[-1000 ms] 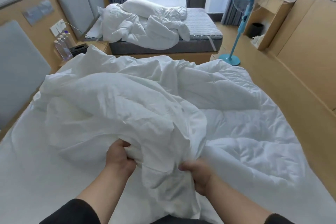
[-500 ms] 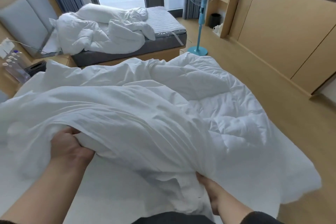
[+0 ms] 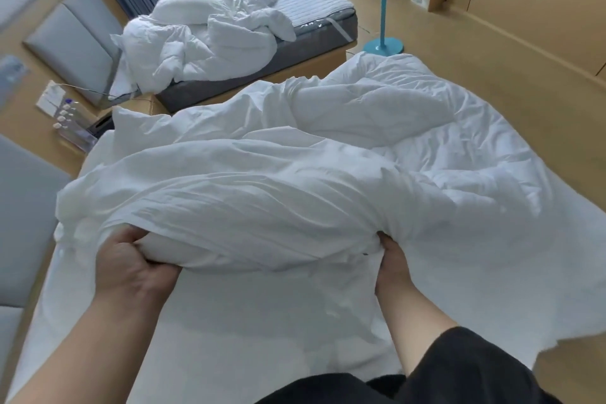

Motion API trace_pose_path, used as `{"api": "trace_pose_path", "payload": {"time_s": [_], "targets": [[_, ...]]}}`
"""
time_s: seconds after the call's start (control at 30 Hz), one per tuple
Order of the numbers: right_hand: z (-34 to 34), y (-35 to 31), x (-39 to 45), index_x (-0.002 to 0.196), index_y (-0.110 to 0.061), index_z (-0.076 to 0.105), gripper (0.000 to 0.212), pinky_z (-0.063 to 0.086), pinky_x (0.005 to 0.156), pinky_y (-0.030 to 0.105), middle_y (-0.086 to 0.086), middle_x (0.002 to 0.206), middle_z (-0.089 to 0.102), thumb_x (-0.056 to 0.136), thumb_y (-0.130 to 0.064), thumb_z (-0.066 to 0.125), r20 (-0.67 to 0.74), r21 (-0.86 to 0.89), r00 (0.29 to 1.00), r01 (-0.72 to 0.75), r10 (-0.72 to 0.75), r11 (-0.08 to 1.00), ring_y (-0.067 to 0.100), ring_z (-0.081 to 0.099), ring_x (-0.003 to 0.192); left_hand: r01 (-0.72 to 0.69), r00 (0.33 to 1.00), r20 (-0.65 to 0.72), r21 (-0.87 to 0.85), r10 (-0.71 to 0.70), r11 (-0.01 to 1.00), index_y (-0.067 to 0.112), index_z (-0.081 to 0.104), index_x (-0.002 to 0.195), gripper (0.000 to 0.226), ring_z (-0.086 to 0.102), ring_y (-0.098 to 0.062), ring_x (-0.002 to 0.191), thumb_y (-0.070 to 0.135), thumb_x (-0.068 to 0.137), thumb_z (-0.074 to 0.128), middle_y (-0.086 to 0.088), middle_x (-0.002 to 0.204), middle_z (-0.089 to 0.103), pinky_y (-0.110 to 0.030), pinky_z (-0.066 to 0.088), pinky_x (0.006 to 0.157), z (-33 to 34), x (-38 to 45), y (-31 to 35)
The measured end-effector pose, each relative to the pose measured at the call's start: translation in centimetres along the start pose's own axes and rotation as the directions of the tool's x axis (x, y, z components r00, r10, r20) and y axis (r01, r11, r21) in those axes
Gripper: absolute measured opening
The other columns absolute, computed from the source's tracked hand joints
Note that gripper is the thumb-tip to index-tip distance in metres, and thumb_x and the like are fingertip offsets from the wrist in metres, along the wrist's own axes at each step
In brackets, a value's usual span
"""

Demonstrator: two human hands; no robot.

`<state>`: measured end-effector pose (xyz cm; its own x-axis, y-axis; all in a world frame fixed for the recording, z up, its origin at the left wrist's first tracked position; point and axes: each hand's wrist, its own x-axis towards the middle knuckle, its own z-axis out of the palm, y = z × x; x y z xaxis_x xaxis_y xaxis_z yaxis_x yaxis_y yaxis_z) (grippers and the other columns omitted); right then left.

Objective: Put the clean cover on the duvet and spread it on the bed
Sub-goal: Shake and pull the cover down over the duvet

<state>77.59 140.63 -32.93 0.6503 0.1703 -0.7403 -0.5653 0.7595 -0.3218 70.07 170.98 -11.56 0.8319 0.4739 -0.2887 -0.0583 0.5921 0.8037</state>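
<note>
A bulky white duvet (image 3: 442, 154) lies crumpled across the near bed (image 3: 229, 338), its right side hanging over the bed's edge. A white cover (image 3: 255, 207) is bunched over the duvet's near edge in a long wrinkled roll. My left hand (image 3: 131, 262) grips the roll's left end, fingers curled under the fabric. At the roll's right end my right hand (image 3: 392, 259) grips the fabric too, its fingers hidden in the folds. I cannot tell how much of the duvet is inside the cover.
A second bed (image 3: 295, 10) behind holds a heap of white bedding (image 3: 203, 43). A nightstand (image 3: 75, 128) with several bottles stands at the left. A blue floor fan (image 3: 385, 10) stands on the wooden floor; wooden cabinets (image 3: 541, 10) line the right wall.
My hands have moved apart along the cover's edge, the left further left, the right to the right. The bunched fabric is now stretched into a long roll. The camera has tilted.
</note>
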Motion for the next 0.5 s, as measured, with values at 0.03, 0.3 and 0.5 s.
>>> {"api": "trace_pose_path", "payload": {"time_s": [0.03,0.3,0.5], "targets": [[0.3,-1.3,-0.3,0.113,-0.014,0.078,0.030,0.055,0.094,0.055,0.014,0.119,0.073,0.086,-0.025,0.071,-0.030,-0.035,0.997,0.069,-0.070,0.997,0.038,0.072,0.104,-0.018,1.000,-0.002,0.014,0.018,1.000,0.015,0.071,0.126,0.052,0.064,-0.030,0.122,0.005,0.085,0.041,-0.009,0.134,0.066,-0.051,0.049,0.102,-0.1,0.0,0.3],[2.3,-12.9,-9.4,0.103,-0.005,0.078,0.036,0.056,0.091,0.059,0.016,0.105,0.077,0.070,-0.008,0.066,-0.134,-0.285,0.870,0.424,-0.474,0.859,0.039,0.074,0.095,0.005,0.999,0.003,0.983,-0.042,0.182,0.009,0.063,0.084,0.042,0.064,-0.024,0.064,0.050,0.085,0.071,-0.003,0.068,0.063,-0.048,0.059,0.069,-1.0,-1.7,-4.0],[7.4,-12.0,-13.9,0.116,0.003,0.070,0.032,0.055,0.084,0.069,0.026,0.107,0.074,0.087,-0.002,0.057,0.012,-0.385,0.913,0.380,-0.407,0.841,0.045,0.073,0.094,-0.883,0.449,0.877,0.406,-0.171,-0.235,0.021,0.055,0.134,0.058,0.055,-0.027,0.123,0.032,0.079,0.072,-0.002,0.134,0.056,-0.041,0.048,0.102,8.0,-5.4,-10.9]]}}
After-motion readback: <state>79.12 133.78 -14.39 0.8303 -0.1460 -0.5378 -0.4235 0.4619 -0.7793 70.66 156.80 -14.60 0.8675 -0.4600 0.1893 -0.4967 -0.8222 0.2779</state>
